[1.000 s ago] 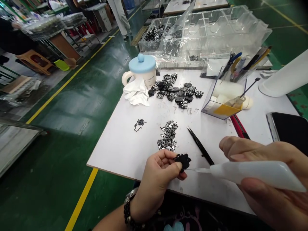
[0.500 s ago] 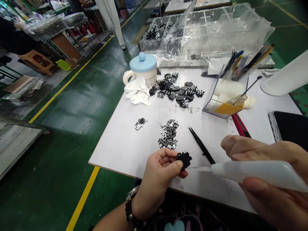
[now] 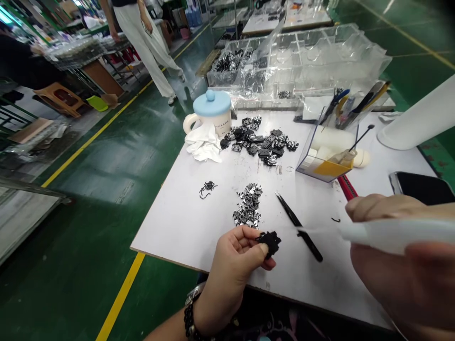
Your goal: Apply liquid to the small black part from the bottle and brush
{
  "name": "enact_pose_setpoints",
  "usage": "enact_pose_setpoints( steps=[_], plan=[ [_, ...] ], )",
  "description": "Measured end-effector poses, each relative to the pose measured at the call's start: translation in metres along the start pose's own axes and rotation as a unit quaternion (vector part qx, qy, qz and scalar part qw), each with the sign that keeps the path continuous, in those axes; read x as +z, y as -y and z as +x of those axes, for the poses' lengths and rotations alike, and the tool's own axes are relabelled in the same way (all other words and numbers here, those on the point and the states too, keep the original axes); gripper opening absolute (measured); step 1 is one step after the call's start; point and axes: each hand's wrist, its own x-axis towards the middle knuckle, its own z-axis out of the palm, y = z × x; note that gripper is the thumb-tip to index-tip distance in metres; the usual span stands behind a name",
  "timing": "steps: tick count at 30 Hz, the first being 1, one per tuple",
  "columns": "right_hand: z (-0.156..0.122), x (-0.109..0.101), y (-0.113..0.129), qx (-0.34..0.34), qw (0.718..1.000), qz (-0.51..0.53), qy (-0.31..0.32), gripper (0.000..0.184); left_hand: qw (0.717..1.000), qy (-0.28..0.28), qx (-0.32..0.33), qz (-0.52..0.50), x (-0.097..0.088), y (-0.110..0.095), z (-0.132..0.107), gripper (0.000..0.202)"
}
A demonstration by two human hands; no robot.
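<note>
Left hand (image 3: 232, 267) pinches flat black part (image 3: 270, 241); right hand (image 3: 401, 265) grips white nozzle bottle (image 3: 391, 234).

A white mug (image 3: 213, 124) with a blue lid (image 3: 213, 102) stands at the table's (image 3: 177, 222) far edge, a crumpled tissue (image 3: 204, 143) touching it. Black tweezers (image 3: 298, 226) lie near a heap of silvery parts (image 3: 248, 206). A clear tool box (image 3: 329, 151) sits beside a phone (image 3: 423, 188). A person (image 3: 142, 38) stands in the aisle.
</note>
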Motion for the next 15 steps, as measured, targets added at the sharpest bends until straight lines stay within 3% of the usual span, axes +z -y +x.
enact_pose_setpoints(
  steps=[2,3,5,8,11,15],
  plan=[
    [0.007,0.003,-0.012,-0.023,0.998,-0.024,-0.051,0.022,1.0,-0.001,-0.003,0.0,0.0,-0.001,0.001,0.027],
    [0.01,0.004,-0.019,-0.023,0.997,-0.054,-0.041,0.021,1.0,0.0,-0.002,0.001,0.0,-0.001,0.002,0.028],
    [0.016,0.006,-0.032,0.005,0.991,-0.128,0.045,0.021,1.0,0.002,0.001,0.005,0.0,-0.002,0.002,0.028],
    [0.021,0.014,-0.05,0.065,0.959,-0.207,0.18,0.022,1.0,0.008,0.003,0.01,0.0,-0.003,0.002,0.029],
    [0.023,0.026,-0.062,0.088,0.935,-0.261,0.221,0.02,1.0,0.014,0.012,0.011,0.0,-0.002,0.001,0.028],
    [0.026,0.03,-0.059,0.068,0.929,-0.278,0.236,0.024,0.999,0.022,0.024,0.005,-0.003,0.001,0.002,0.028]
  ],
)
